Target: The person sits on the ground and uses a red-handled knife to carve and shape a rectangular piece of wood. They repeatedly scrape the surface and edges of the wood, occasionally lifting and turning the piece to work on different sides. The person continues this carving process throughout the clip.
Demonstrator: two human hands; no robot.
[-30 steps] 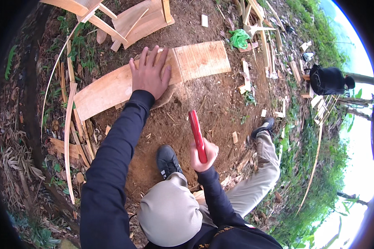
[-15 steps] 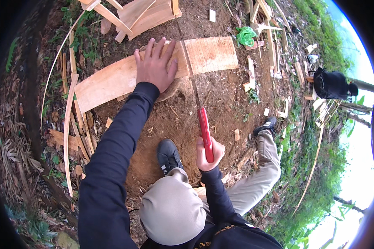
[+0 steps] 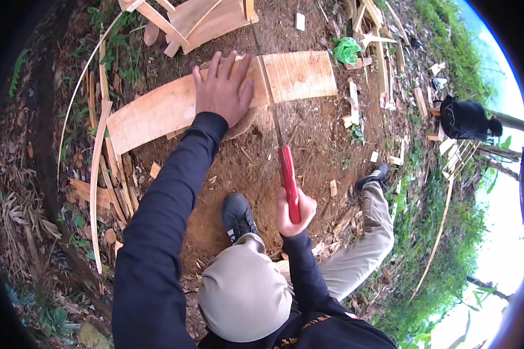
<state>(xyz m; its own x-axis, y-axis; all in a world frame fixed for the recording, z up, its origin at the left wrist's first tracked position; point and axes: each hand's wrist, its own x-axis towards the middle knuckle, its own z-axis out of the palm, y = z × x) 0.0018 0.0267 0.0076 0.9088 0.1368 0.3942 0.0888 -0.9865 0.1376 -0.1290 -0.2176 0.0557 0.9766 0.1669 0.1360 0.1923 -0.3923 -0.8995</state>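
Note:
A wide wooden board (image 3: 151,113) lies across a block of wood (image 3: 244,125) that is mostly hidden beneath it. My left hand (image 3: 222,93) rests on the board with its fingers spread, pressing nothing into its grip. My right hand (image 3: 297,210) is wrapped round the red handle of a handsaw (image 3: 287,170). The saw's thin blade crosses the board to the right of my left hand, standing in a cut line. How deep the cut goes, I cannot tell.
Wooden pieces stand in an assembled form (image 3: 206,26) at the top. Long strips (image 3: 99,174) lie at the left. A green plastic bag (image 3: 347,50) and offcuts sit at the upper right. A dark bag (image 3: 464,117) is farther right. My shoe (image 3: 237,215) stands on bare soil.
The saw and my right hand have shifted very slightly away from me. My left hand keeps its place on the board; the whole view has drifted a little.

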